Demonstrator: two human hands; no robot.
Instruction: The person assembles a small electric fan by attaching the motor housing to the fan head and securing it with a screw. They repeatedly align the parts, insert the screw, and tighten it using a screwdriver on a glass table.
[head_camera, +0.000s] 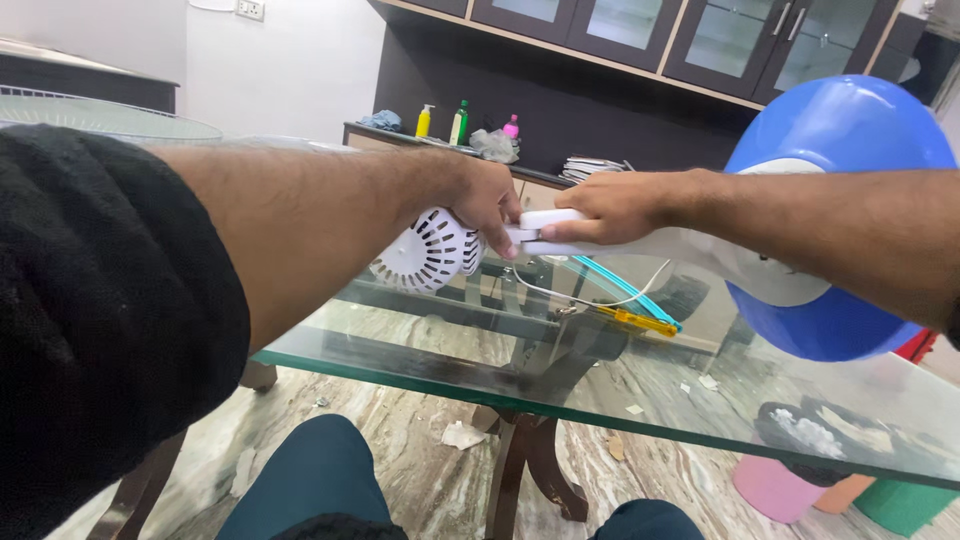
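Above the glass tabletop (420, 375), both hands meet on a white plastic fan assembly. Left hand (487, 200) curls its fingers over the back of the round, slotted motor housing (425, 250), gripping it where the ribbed vents fan out. Right hand (607, 208) closes around the flat white neck piece (545, 228) that juts from the housing, thumb on top. Behind the right forearm sits a smooth, glossy blue blade part (840, 130), curved like a bowl; how it joins the white stem is hard to make out. A thin white cord (590, 297) loops down onto the glass near a teal-and-yellow tool (640, 315). The table's greenish edge runs diagonally close to the person's knees, with bare glass on either side. Bottles (458, 122) stand on the dark counter beyond.
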